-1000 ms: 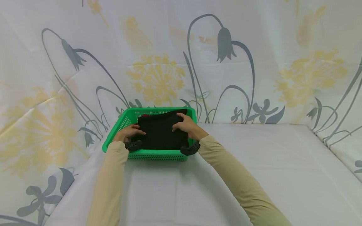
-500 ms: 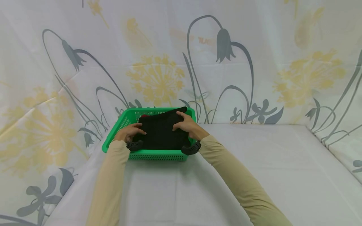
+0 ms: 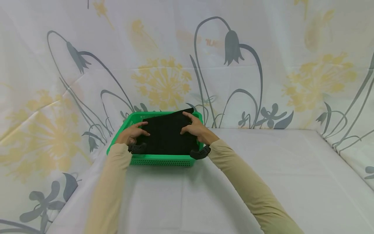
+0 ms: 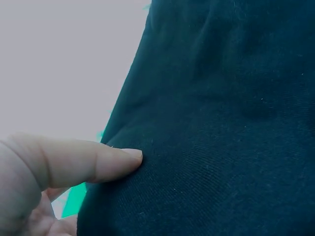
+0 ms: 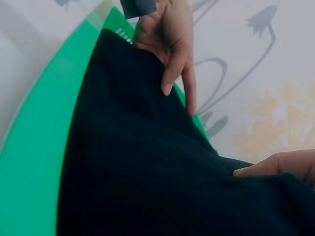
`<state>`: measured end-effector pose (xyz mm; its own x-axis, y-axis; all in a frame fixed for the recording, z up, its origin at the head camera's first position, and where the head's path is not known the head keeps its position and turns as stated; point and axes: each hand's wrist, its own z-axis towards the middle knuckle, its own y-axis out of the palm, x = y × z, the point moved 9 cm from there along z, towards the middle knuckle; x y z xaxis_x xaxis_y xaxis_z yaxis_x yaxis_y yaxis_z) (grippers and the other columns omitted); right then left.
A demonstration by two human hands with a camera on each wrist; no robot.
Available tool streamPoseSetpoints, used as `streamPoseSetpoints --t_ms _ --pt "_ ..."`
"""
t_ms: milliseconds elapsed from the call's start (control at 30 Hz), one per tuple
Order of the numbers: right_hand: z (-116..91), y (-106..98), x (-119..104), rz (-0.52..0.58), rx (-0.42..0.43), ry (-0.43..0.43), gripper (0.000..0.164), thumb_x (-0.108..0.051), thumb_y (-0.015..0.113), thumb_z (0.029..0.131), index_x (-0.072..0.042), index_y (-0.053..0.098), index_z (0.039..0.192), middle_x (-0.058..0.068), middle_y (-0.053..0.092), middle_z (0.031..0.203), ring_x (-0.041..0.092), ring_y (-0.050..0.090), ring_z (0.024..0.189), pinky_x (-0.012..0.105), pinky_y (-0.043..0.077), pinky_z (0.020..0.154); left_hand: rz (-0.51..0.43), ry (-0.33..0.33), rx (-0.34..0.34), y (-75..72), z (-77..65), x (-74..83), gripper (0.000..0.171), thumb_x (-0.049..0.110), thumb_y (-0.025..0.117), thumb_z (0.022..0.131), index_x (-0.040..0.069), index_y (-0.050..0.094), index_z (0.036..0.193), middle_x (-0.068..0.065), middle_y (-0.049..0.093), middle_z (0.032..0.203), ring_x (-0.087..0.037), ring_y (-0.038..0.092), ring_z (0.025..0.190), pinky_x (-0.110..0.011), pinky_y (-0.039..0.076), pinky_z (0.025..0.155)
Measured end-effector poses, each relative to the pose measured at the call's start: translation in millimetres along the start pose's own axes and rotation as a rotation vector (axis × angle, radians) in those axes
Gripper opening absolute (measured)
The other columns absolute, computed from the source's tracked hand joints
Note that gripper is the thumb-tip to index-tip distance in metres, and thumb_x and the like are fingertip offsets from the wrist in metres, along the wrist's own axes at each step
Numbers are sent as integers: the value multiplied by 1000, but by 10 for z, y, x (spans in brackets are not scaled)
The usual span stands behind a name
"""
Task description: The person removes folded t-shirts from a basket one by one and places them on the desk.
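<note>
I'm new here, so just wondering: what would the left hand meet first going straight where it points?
Probably more of the black cloth: the left hand has its thumb on it, pointing across. Exact depth is unclear.

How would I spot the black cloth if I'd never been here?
On the white tabletop, find the green basket with holes in its sides. Between the left hand and the right hand, the black cloth hides most of its inside. It's wide and plain, unlike the small black wrist straps.
</note>
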<state>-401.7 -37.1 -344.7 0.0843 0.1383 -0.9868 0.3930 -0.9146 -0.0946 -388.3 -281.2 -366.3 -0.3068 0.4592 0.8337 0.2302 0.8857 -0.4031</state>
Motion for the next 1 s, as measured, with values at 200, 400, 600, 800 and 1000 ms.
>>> streamPoseSetpoints --t_ms 200,400,600,800,1000 --pt "8 -53 -15 6 22 -26 87 10 65 82 -31 33 152 10 19 157 34 41 129 49 42 96 -63 19 22 -18 -70 80 69 11 54 98 23 21 156 -25 0 158 -5 20 37 -19 25 36" --pt "-22 -119 -94 -75 72 -108 88 9 66 80 -28 32 152 14 24 154 34 36 132 49 38 99 -108 39 31 -22 -106 140 68 10 54 98 24 22 156 -24 5 158 -4 21 35 -19 25 35" --pt "-69 -186 -112 -96 100 -117 86 8 66 81 -30 33 151 14 23 154 34 31 135 50 37 100 -128 63 25 -5 -148 192 65 13 53 100 26 23 156 -23 14 156 -5 22 34 -20 25 35" --pt "-111 -263 -164 -86 129 -142 84 9 65 81 -31 37 150 13 18 157 33 25 139 49 37 101 -235 127 35 17 -217 305 64 9 53 100 24 24 156 -20 24 154 -10 56 56 -22 35 42" --pt "-152 -310 -208 -81 119 -151 81 8 66 81 -29 40 148 14 27 151 33 33 134 48 40 98 -298 142 47 54 -285 380 65 5 51 100 23 24 156 -15 23 156 -29 56 109 -25 50 63"
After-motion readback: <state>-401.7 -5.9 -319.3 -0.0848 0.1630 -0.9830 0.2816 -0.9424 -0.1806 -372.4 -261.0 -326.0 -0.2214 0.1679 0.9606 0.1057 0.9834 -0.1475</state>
